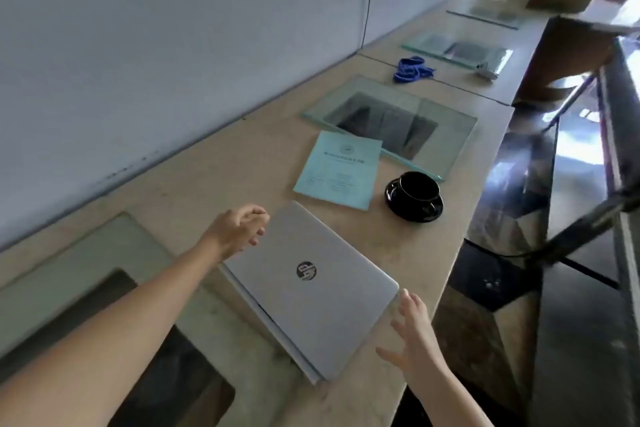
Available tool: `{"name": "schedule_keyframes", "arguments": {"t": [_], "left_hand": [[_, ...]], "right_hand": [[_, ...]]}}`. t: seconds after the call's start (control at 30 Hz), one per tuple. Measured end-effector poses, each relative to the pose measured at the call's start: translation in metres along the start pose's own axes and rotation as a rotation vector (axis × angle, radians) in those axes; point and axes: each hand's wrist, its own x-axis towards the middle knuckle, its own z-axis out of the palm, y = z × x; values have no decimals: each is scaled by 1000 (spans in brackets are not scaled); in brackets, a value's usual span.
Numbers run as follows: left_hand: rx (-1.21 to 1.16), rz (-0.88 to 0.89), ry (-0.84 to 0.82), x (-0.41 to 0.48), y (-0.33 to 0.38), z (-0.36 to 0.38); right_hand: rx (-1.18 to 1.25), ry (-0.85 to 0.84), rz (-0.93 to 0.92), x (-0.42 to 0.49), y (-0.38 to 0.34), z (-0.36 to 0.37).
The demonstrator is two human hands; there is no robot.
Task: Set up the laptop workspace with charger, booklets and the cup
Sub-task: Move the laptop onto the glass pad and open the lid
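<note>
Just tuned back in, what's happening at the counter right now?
A person is reaching both bare hands toward the closed silver laptop lying on the beige counter. The left hand hovers at its far corner, the right hand at its near edge; neither grips it. A light-blue booklet and a black cup on a black saucer sit beyond. No charger is visible.

Head-worn view, angled steeply down, near the counter (214,163).
</note>
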Motion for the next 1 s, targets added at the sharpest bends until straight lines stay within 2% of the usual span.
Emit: {"name": "schedule_keyframes", "arguments": {"t": [0.1, 0.33, 0.5, 0.7, 1.0], "left_hand": [[93, -97, -41, 24, -23, 16], [387, -236, 21, 55, -56, 33], [523, -206, 33, 65, -67, 52], [537, -269, 0, 74, -71, 54], [457, -346, 79, 83, -74, 50]], "right_hand": [[-41, 46, 85, 13, 12, -6], [-46, 67, 218, 35, 39, -5], [-23, 42, 225, 42, 44, 6], [63, -28, 221, 49, 38, 15], [66, 33, 315, 63, 38, 22]]}}
